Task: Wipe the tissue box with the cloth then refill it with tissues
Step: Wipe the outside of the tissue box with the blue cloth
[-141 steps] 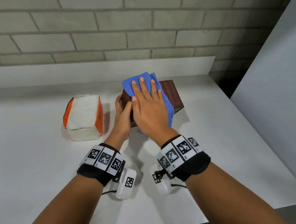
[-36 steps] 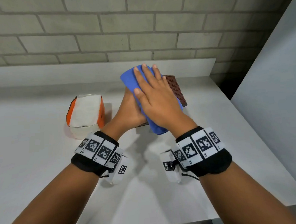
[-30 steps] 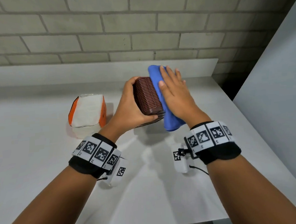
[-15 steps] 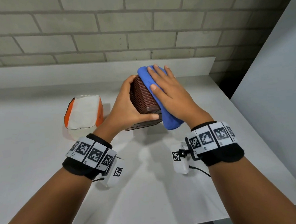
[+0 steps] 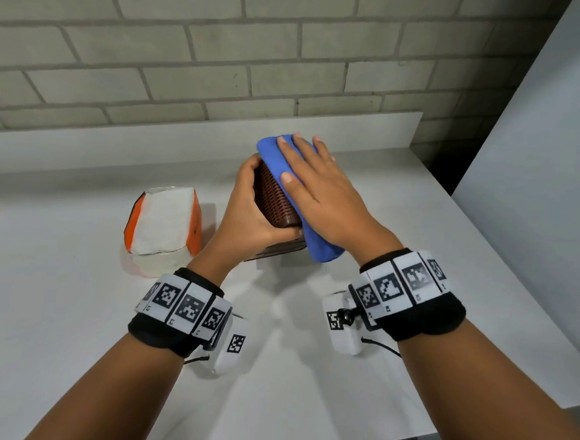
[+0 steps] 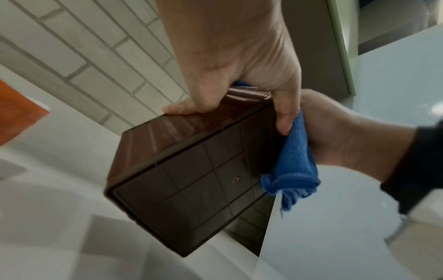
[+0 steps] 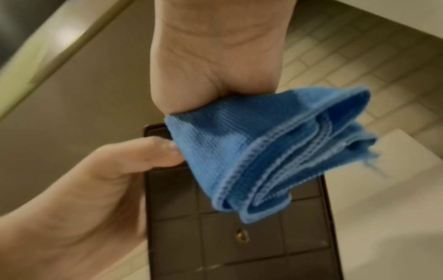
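The brown woven tissue box (image 5: 275, 200) is tipped up on its side above the table, its gridded underside (image 6: 191, 189) facing me. My left hand (image 5: 250, 209) grips it, thumb and fingers curled round its edges. My right hand (image 5: 317, 190) lies flat with straight fingers, pressing the folded blue cloth (image 5: 312, 239) against the box's right face. The cloth's loose end (image 7: 263, 161) hangs below my palm. A pack of white tissues in orange wrapping (image 5: 163, 225) lies to the left on the table.
The white table (image 5: 84, 337) ends at a raised back ledge (image 5: 105, 147) below a grey brick wall. A grey panel (image 5: 535, 168) stands along the right, with a dark gap at the far right corner.
The box went from lying flat to tipped on its side in my left hand. My right hand moved the cloth from the top onto the right face and rubs along it.
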A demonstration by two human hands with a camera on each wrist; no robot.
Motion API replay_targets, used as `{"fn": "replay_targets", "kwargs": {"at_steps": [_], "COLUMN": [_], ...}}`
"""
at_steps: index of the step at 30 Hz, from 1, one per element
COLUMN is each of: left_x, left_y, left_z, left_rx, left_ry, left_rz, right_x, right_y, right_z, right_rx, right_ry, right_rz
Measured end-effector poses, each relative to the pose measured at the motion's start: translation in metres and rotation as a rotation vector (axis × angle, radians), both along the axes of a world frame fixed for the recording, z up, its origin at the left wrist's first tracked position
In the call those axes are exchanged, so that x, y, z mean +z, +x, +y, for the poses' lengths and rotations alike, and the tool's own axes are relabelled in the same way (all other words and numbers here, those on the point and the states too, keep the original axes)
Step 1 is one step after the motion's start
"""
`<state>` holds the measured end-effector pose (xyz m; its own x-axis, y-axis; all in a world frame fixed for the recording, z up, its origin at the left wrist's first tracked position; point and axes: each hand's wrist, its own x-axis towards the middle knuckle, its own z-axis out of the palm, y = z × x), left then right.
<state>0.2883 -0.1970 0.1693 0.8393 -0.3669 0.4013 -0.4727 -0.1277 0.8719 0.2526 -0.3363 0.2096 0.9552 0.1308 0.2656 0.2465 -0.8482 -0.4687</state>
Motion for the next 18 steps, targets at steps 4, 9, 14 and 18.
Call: {"fn": "replay_targets", "kwargs": {"at_steps": [4,9,14,18], "left_x": [-0.003,-0.002,0.007,0.009], "left_y": [0.000,0.001,0.002,0.005], "left_z": [0.006,0.017,0.026,0.032], "left_rx": [-0.017,-0.122,-0.262,-0.308], "left_ry": [-0.016,-0.119,-0.240,-0.309], "left_rz": [0.010,0.113,0.217,0.306], "right_x": [-0.008,-0.018,-0.022,-0.014], "right_y": [0.011,0.010,-0.001,0.001], "right_z": [-0.023,-0.048,-0.054,-0.054], "right_rx": [-0.033,0.139,0.305,0.364], "right_ry": [0.211,0.837,1.045,0.926], "right_rz": [0.088,0.248,0.406,0.448]}}
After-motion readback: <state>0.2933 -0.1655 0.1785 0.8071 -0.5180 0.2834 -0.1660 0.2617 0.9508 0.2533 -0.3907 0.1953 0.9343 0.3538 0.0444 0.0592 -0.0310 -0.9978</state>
